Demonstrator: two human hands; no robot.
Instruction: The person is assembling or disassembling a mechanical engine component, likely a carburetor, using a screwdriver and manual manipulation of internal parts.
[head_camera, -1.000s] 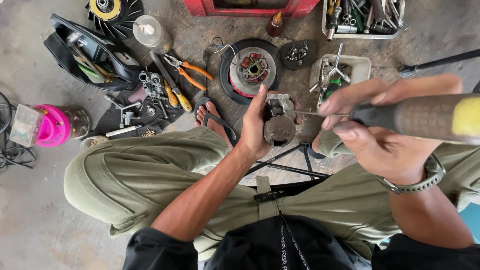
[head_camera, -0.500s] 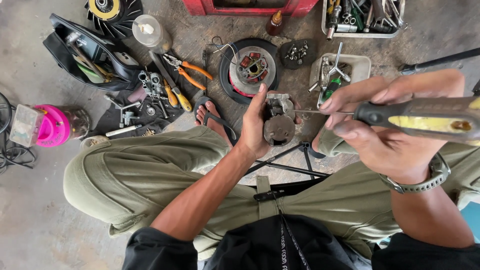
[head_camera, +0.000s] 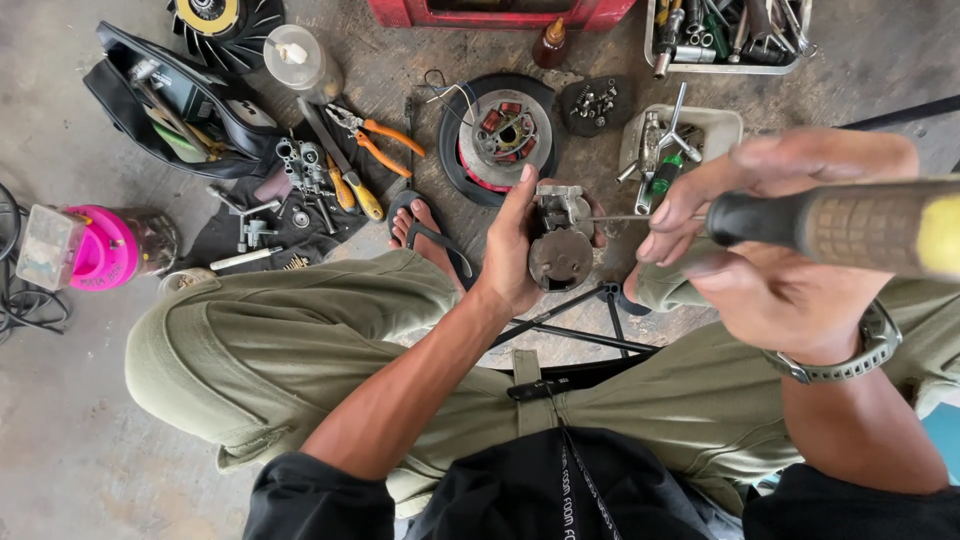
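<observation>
My left hand (head_camera: 513, 250) grips a small grey metal carburettor body (head_camera: 559, 240), held up between my knees with its round bowl facing me. My right hand (head_camera: 770, 255) is closed around a screwdriver (head_camera: 860, 228) with a black and yellow handle; its thin shaft runs left and the tip meets the top of the carburettor. A metal watch sits on my right wrist. My olive trousers fill the lower view, and a sandalled foot (head_camera: 425, 232) rests on the concrete floor beyond my left knee.
On the floor ahead lie a round stator plate (head_camera: 500, 135), orange-handled pliers (head_camera: 375, 140), a yellow-handled screwdriver (head_camera: 345, 180), small metal parts on a dark cloth, a black tool bag (head_camera: 165, 105), a pink-lidded jar (head_camera: 100, 248) and white trays of tools (head_camera: 725, 40).
The screwdriver handle has risen closer to the camera and looks larger. My left hand and the carburettor have stayed in place.
</observation>
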